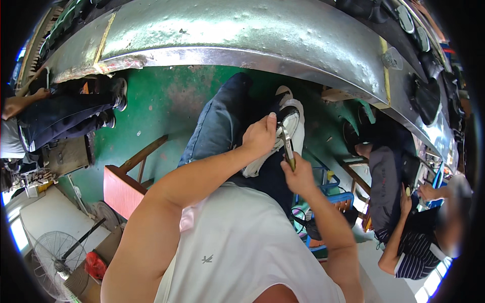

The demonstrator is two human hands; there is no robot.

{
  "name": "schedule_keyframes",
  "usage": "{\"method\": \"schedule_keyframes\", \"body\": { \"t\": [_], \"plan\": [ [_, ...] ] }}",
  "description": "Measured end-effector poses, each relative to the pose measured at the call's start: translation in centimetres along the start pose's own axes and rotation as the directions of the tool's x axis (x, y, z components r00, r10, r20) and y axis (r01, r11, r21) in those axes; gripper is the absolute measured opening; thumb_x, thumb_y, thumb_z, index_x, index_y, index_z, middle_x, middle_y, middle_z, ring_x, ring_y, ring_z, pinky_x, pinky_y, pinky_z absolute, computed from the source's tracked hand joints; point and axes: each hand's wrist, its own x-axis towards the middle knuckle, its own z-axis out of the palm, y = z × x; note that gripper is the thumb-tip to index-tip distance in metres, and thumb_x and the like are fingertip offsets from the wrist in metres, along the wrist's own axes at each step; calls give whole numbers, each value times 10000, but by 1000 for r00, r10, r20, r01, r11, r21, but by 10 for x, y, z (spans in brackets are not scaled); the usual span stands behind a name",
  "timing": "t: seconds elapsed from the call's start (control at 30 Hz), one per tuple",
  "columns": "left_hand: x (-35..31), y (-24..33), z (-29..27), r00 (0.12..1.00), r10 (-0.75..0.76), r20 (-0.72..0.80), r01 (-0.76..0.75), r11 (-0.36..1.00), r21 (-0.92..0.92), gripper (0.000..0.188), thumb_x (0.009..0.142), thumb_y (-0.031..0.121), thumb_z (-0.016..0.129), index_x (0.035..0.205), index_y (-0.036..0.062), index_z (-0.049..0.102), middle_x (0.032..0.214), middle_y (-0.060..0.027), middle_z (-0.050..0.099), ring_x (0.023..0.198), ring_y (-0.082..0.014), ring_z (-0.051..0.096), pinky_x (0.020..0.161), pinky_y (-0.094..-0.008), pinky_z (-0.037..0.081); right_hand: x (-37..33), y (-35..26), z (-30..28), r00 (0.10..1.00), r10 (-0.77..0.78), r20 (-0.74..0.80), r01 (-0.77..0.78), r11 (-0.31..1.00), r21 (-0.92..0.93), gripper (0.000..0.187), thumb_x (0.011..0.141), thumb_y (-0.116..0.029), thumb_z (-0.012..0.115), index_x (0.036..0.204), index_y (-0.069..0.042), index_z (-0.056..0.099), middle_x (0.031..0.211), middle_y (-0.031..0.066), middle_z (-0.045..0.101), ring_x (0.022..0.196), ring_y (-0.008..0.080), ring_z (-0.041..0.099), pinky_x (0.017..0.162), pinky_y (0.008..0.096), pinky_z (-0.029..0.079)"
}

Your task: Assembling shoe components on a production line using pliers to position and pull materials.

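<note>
L hand [261,137] grips the white-and-black shoe [290,120], thumb up near its black part; R hand [300,174] is closed round the handles of a pair of pliers [289,147], its metal end at the shoe's edge. Shoe sits over the person's lap, just short of the table — pliers' exact bite too small to tell.

Table [217,28] = long, shiny, dented metal top w/ yellow strips [103,38] across it, running along the far side. Clear plastic cup [392,59] and a black shoe [427,100] on its R part. Floor [151,103] is green, scuffed, w/ a worn greyish patch below the table's edge.

Room: reddish stool [121,186] to the L, standing fan [53,257] + red bag [95,265] lower L, blue-framed chair [339,202] by the R forearm. One seated co-worker [60,116] far L, another [422,247] far R in a striped top.
</note>
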Motion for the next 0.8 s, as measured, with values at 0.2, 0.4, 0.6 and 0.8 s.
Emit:
{"method": "schedule_keyframes", "body": {
  "t": [0.2, 0.4, 0.6, 0.8],
  "plan": [
    [9, -9, 3, 960, 262, -94, -259, 965, 44, 504, 1083, 379, 306, 1245, 42, 644, 1060, -293, 684, 1011, -494, 640, 900, -543, 507, 3, -2, -9, 924, 224, 309, -324, 890, 321, 327, 991, -143, 582, 1273, 21, 550, 1003, 95, 698, 808, 216, 684, 689, 300, 549],
    [4, -4, 10, 895, 444, -53, -443, 896, 18, 453, 1077, 314, 367, 1387, 40, 553, 1141, -284, 672, 1042, -480, 639, 916, -498, 519, -5, 28, 11, 978, 71, 199, -182, 759, 625, 337, 1022, -146, 569, 1310, 26, 537, 1072, 83, 655, 896, 163, 659, 669, 297, 572],
    [6, -16, 9, 755, 655, 28, -655, 755, 30, 468, 1034, 187, 478, 1477, 39, 452, 1333, -261, 574, 1162, -436, 596, 983, -441, 502, -12, 14, -2, 921, 161, 355, -388, 465, 796, 253, 1035, -130, 528, 1246, 5, 563, 920, 43, 638, 800, 119, 621, 577, 241, 479],
    [-1, -13, 0, 591, 787, 175, -805, 589, 70, 486, 998, 153, 525, 1481, 125, 475, 1425, -269, 502, 1138, -458, 609, 970, -438, 526, -30, 36, 9, 911, 190, 367, -413, 461, 785, 245, 1014, -203, 588, 1163, -9, 582, 904, 45, 633, 748, 117, 616, 498, 231, 422]
  ]
}}
